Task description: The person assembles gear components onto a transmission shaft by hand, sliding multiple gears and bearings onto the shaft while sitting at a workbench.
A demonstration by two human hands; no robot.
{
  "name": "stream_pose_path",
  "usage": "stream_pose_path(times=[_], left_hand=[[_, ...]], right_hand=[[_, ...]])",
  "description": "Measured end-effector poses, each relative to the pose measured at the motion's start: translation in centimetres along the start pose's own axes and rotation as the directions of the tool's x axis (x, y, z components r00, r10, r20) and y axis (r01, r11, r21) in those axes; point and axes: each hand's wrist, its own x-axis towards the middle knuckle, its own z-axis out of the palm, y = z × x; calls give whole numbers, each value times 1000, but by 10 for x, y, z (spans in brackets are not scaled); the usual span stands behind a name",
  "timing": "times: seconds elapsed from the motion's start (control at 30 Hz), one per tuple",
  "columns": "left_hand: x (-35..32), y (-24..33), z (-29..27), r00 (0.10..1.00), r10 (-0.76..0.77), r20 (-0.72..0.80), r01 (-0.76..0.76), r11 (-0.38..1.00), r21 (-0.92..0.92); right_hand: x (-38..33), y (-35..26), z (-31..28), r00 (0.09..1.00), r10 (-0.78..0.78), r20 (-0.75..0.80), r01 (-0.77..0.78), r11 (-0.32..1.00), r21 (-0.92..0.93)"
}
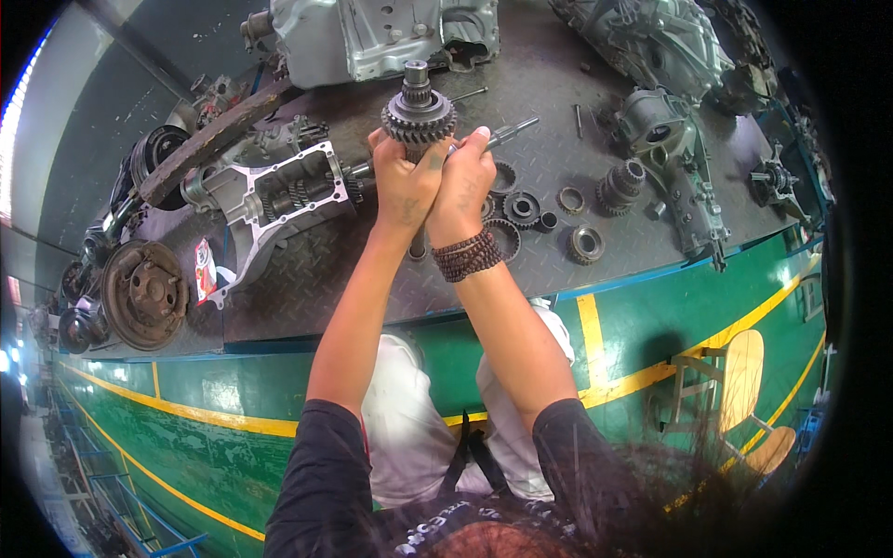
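My left hand (403, 181) grips a steel gear shaft (418, 107) upright, its toothed gear cluster standing just above my fingers. My right hand (462, 181) presses against the left one and holds a slim metal tool (510, 131) whose tip points right, beside the gears. A beaded bracelet (468, 255) wraps my right wrist. Both hands hover over a dark checker-plate workbench (316, 279). Under my hands lie several loose gear rings and bearings (521, 208).
An open gearbox housing (279, 195) with gears inside lies left of my hands. Large aluminium casings (372, 37) stand at the back; another casing (670, 149) lies right. A brake drum (144, 293) sits far left. Below is a green floor with yellow lines and a wooden stool (735, 372).
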Motion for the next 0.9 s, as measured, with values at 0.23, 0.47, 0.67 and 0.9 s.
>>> stream_pose_path(times=[0.23, 0.47, 0.67, 0.9], left_hand=[[1, 0, 3, 1000, 5, -23, -5, 1000, 5], [0, -3, 2, 998, -59, -24, 58, 997, -53], [1, 1, 3, 1000, -14, -16, 14, 1000, -8], [2, 13, 5, 986, -141, -87, 130, 985, -115]], right_hand=[[1, -1, -1, 999, -43, 17, 43, 999, -7], [-4, -6, 2, 998, -56, 19, 57, 997, -53], [6, 2, -4, 991, -126, 54, 124, 992, 36], [29, -8, -16, 985, -22, 169, -28, 957, 289]])
